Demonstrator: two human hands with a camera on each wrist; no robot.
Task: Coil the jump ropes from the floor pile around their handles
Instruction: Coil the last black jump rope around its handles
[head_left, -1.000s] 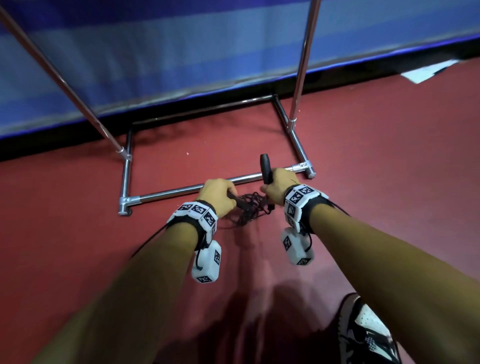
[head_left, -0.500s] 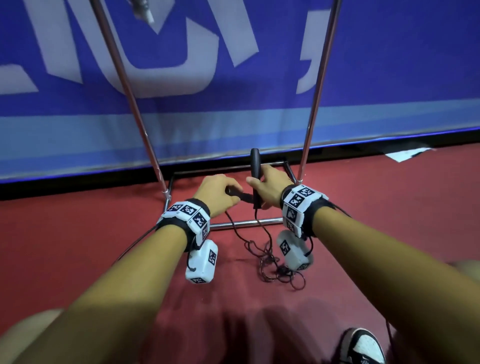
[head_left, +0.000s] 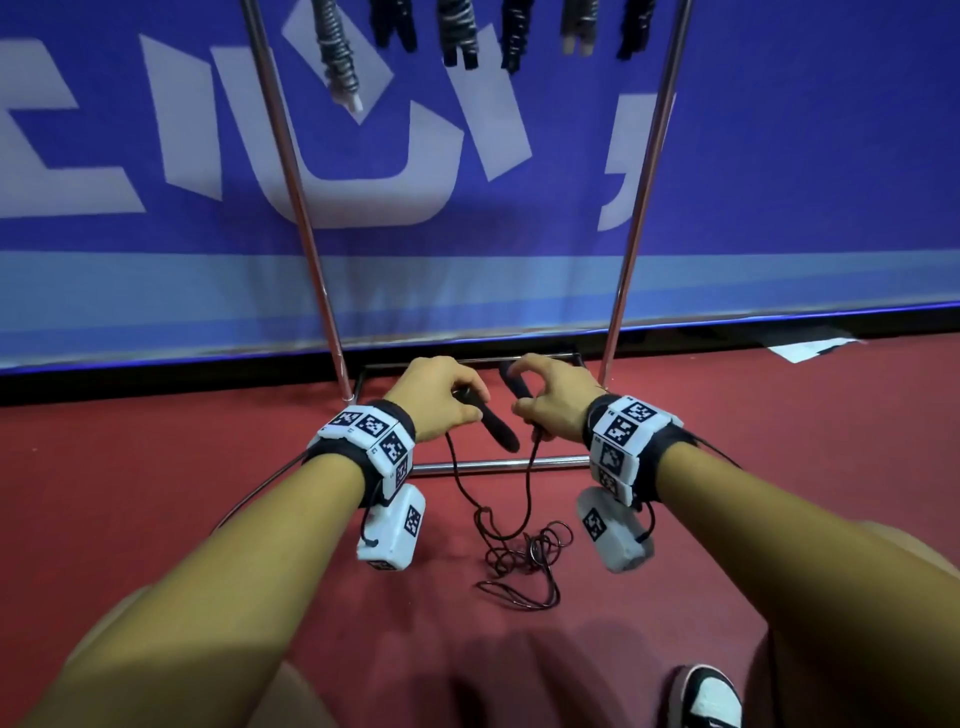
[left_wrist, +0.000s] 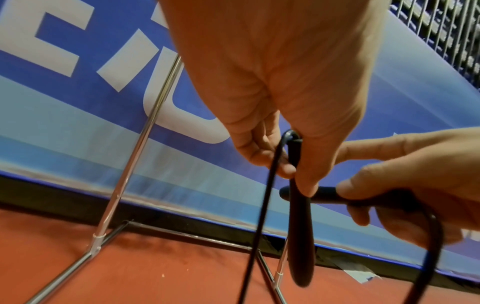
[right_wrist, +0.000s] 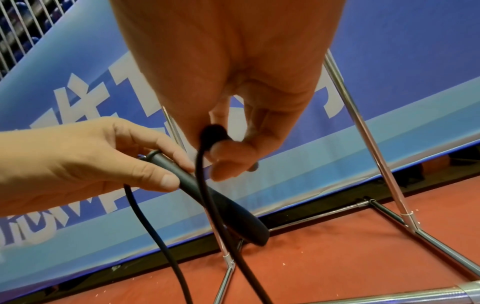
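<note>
One black jump rope is up in both hands. My left hand (head_left: 452, 397) grips one black handle (head_left: 493, 426), which slants down to the right; the left wrist view shows this handle (left_wrist: 301, 226) hanging below the fingers. My right hand (head_left: 540, 389) pinches the second handle (head_left: 517, 385), whose cord end (right_wrist: 214, 131) shows at the fingers in the right wrist view. The handles nearly cross between the hands. Thin black cord (head_left: 527, 483) drops from each handle to a loose tangle (head_left: 524, 561) on the red floor.
A chrome rack stands just ahead: two uprights (head_left: 306, 234) (head_left: 641, 218) and a floor bar (head_left: 498, 466). Several coiled ropes (head_left: 340, 57) hang from its top. Behind it is a blue banner (head_left: 779, 156). White paper (head_left: 810, 348) lies far right; my shoe (head_left: 706, 696) is bottom right.
Both hands have risen from the floor with the handles, drawing the cord up out of the pile. The right handle, upright before, now tilts toward the left one.
</note>
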